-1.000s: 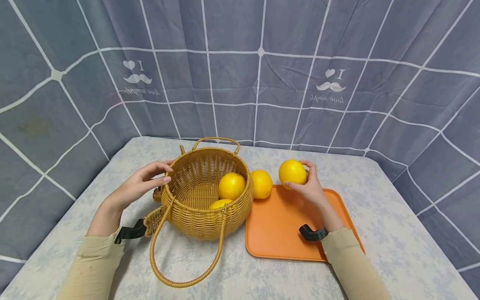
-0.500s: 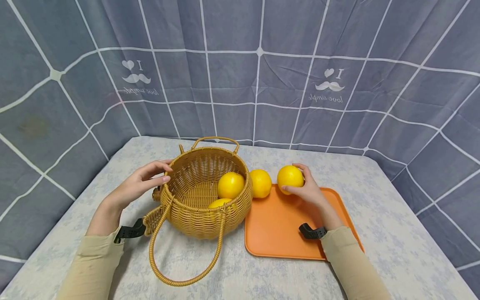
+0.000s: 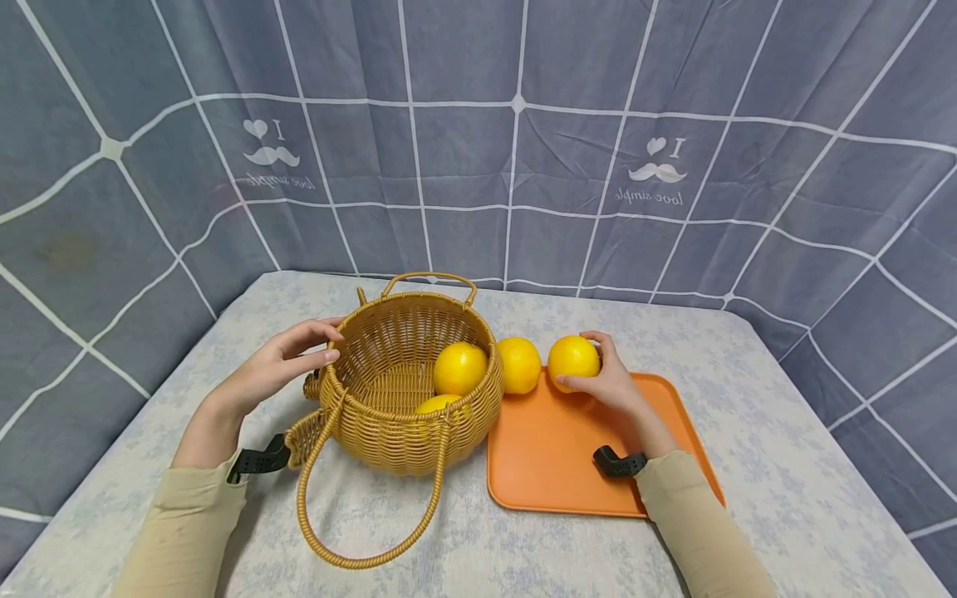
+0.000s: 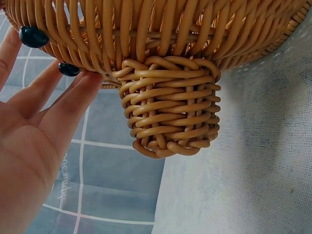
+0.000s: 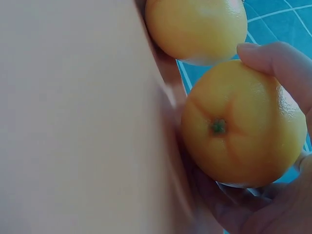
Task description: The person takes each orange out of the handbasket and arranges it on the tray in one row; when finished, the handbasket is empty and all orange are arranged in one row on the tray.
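A round wicker basket [image 3: 374, 448], with two looped handles, stands left of centre. It has black bead eyes in the left wrist view, where a stubby woven piece [image 4: 170, 107] juts from its side. My left hand [image 3: 280, 361] rests its nearly straight fingers against the basket's left rim. Inside the basket are two oranges, one [image 3: 459, 368] in plain sight and another [image 3: 437, 404] partly hidden by the rim. My right hand [image 3: 616, 382] grips a yellow orange [image 3: 574, 357] between thumb and fingers, over the tray's back edge. Just left of it, another orange [image 3: 521, 365] sits beside the basket.
An orange tray [image 3: 561, 465] lies to the right of the basket under my right forearm. Blue floral cloth [image 3: 463, 548] covers the table. Behind and at both sides hangs a grey-blue checked curtain [image 3: 463, 166].
My right hand has brought its orange lower and a little left, closer to the orange beside the basket. The left hand and basket have hardly moved.
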Tool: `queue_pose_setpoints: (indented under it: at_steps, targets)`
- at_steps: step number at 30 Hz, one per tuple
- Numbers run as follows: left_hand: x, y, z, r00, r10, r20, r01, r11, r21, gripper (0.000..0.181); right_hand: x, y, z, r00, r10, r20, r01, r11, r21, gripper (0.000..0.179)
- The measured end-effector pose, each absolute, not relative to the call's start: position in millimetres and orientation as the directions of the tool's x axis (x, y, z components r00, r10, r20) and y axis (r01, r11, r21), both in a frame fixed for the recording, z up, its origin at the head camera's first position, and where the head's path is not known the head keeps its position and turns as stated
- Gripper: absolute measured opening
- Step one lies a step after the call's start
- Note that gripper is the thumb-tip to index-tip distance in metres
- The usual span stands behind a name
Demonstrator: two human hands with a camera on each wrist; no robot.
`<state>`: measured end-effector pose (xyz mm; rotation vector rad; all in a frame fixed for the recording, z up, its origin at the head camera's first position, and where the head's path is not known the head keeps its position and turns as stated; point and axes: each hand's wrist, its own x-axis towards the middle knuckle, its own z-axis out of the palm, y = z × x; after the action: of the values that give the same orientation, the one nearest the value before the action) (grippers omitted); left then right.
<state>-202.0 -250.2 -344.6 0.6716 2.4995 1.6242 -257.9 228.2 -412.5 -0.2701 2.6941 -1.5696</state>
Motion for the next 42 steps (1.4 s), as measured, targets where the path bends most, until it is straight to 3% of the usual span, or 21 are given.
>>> queue_pose_setpoints:
  at_steps: [28,42]
  targets:
    - [-201.7,-250.1,-344.5,-0.900,0.403,0.168,0.315,0.331,0.889,0.023,-253.1,219.2,-411.7,-0.986,-0.158,0.055,-0.128,0.501,-0.856,0.084]
    - [-201.7,-249.2,-343.7,-0.902,0.401,0.161,0.313,0.351,0.882,0.028,-254.3,225.5,-411.0,-0.970,-0.233,0.075,-0.182,0.481,-0.858,0.082]
